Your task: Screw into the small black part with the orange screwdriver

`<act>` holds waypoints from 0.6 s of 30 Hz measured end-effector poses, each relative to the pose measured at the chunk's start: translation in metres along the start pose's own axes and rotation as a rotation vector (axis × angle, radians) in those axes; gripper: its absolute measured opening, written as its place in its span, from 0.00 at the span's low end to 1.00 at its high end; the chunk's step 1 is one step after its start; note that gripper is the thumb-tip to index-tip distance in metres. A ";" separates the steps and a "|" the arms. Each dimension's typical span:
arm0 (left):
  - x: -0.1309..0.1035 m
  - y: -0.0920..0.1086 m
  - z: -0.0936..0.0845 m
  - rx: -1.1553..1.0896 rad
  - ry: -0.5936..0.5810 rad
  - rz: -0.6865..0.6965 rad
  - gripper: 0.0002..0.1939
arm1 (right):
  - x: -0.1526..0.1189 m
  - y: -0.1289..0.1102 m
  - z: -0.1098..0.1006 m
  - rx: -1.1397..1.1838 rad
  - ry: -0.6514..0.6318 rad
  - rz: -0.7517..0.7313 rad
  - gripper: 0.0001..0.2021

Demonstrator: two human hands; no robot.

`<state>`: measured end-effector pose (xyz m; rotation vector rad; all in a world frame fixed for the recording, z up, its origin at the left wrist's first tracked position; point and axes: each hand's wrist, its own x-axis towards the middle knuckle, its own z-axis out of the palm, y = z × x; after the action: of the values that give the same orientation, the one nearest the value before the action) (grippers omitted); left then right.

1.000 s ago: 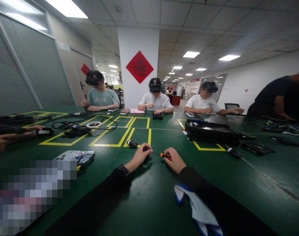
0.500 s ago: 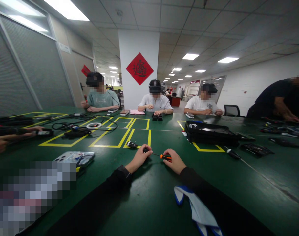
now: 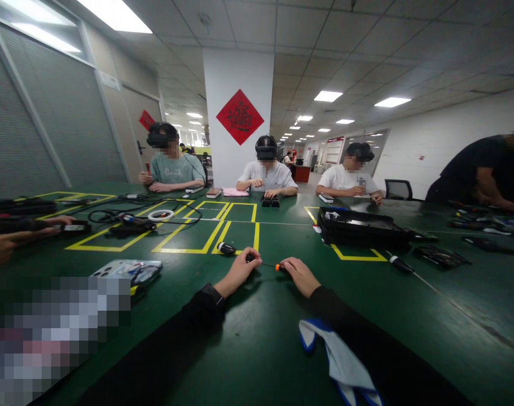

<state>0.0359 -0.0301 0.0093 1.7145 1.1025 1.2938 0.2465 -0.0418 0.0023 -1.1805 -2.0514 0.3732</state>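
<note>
My right hand [image 3: 300, 275] is closed round the handle of a screwdriver [image 3: 277, 267], whose orange collar shows at the fingertips. Its thin shaft points left and reaches a small dark part [image 3: 250, 257] pinched in the fingers of my left hand [image 3: 238, 272]. Most of that part is hidden, so I cannot tell its kind, nor whether the tip sits inside it. Both hands are just above the green table [image 3: 257, 349]. Just beyond my left hand lies a black-and-white cylindrical piece [image 3: 227, 248].
A blue-edged grey glove [image 3: 339, 358] lies by my right forearm. Ahead to the right stands a black tray [image 3: 362, 225], with a corded black-and-white piece [image 3: 400, 264] nearer me. Clear packaging [image 3: 130, 270] and black cables [image 3: 134, 217] lie left. Co-workers sit opposite; another's hands show at left.
My right fingers have shifted round the screwdriver handle, now covering most of it, so that chiefly the orange collar shows. The left hand has stayed nearly still.
</note>
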 end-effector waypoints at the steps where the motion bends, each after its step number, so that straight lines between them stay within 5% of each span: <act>1: 0.000 0.000 0.000 0.001 -0.002 -0.007 0.08 | 0.000 0.000 -0.001 -0.023 -0.012 -0.020 0.13; 5: 0.002 -0.005 0.000 -0.009 -0.009 -0.010 0.08 | -0.001 -0.002 -0.002 -0.077 -0.054 -0.067 0.07; 18: 0.002 -0.002 0.000 -0.024 -0.002 -0.013 0.08 | -0.002 -0.003 0.001 -0.098 -0.024 -0.062 0.11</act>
<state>0.0357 -0.0277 0.0086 1.6880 1.0906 1.2918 0.2442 -0.0450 0.0023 -1.1721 -2.1425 0.2614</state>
